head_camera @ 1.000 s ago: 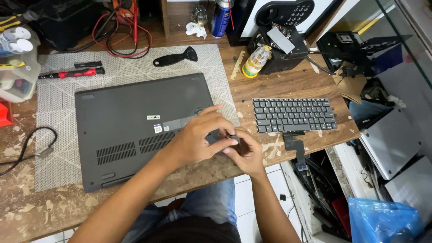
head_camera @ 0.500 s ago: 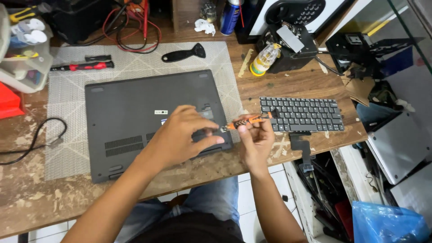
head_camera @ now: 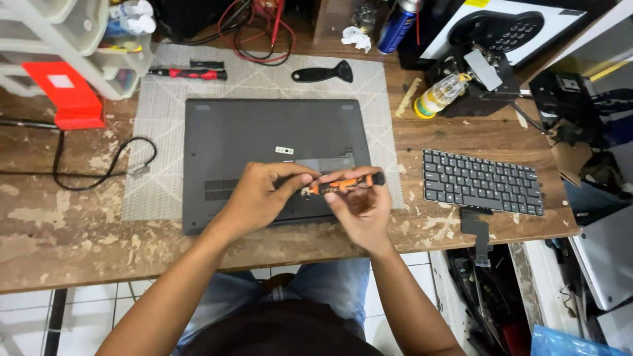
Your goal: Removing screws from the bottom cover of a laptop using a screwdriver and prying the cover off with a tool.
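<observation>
A dark grey laptop (head_camera: 264,142) lies bottom side up on a pale mat (head_camera: 158,171) on the worn wooden bench. Over its front right corner, my right hand (head_camera: 359,207) holds a small orange and black screwdriver (head_camera: 346,184) lying roughly level. My left hand (head_camera: 264,194) pinches the tool's tip end with thumb and fingers. Both hands meet just above the laptop's base.
A loose black keyboard (head_camera: 481,181) with a ribbon cable lies to the right. A black scraper (head_camera: 323,72), a red-handled tool (head_camera: 188,72), a blue spray can (head_camera: 395,26), a small bottle (head_camera: 438,95), a plastic drawer unit (head_camera: 72,39) and cables sit along the back.
The orange screwdriver came into sight between my hands and now lies level in my right hand. My left fingers have gone to its tip. The camera has shifted right.
</observation>
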